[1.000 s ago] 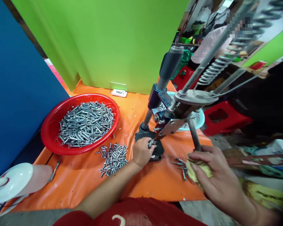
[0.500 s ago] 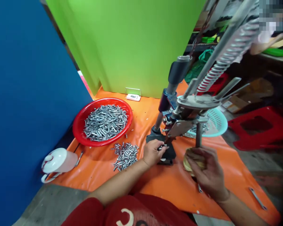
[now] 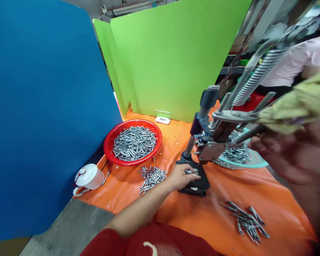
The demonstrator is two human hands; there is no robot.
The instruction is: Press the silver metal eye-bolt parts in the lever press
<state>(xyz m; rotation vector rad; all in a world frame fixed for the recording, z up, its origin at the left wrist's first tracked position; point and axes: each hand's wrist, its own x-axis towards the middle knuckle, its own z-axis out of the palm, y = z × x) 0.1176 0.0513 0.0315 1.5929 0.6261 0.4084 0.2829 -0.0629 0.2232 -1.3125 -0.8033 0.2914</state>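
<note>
Our left hand [image 3: 180,177], palm down, pinches shiny metal pieces [image 3: 191,171] over the flat black base [image 3: 203,183] of the press [image 3: 211,152]. Our right hand [image 3: 305,156], blurred, is raised right of the press against crumpled yellow cloth [image 3: 300,103]; we cannot tell whether it is closed. Left of the press, a glossy round red basin [image 3: 132,163] holds ringed bolts [image 3: 135,143].

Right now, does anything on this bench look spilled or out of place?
One metal rod lies alone beside the white mug, away from the loose pile by the red basin, so it may be a stray. Nothing else stands out clearly.
</note>
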